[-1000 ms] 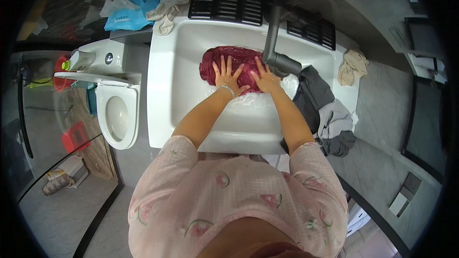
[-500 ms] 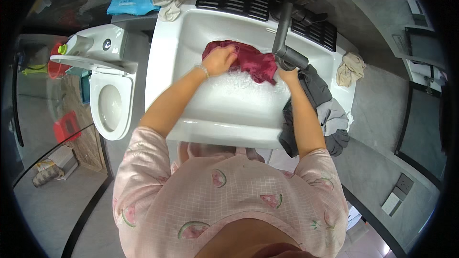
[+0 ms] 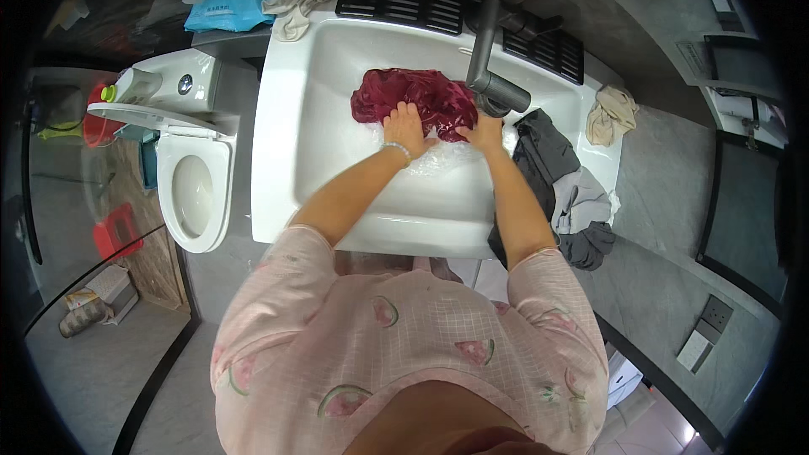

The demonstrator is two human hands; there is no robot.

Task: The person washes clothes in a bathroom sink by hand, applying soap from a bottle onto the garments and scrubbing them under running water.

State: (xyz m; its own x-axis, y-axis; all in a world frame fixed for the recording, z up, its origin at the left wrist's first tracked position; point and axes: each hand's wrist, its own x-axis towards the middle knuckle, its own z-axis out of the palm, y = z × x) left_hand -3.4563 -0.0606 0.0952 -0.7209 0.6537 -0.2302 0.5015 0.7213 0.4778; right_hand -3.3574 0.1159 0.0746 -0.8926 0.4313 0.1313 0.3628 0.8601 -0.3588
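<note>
Toward twelve o'clock, rectangular white ceramic sink [image 3: 379, 229], grey fabric garments [image 3: 543, 160] over its four-o'clock rim, wet crimson cloth [image 3: 415, 91] inside, blue plastic packet [image 3: 243, 7] at eleven, white print [image 3: 227, 13] illegible, left hand [image 3: 405, 129] flat-open on the cloth's six-o'clock edge, right hand [image 3: 485, 134] at its four, grip unclear

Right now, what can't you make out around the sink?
- Head view: some fingers of the right hand, hidden by the faucet.
- Head view: the sink floor under the maroon cloth, covered by the cloth.
- Head view: the maroon cloth's full shape, hidden by its own folds.
- Head view: part of the dark grey cloth, behind the right forearm.
</note>
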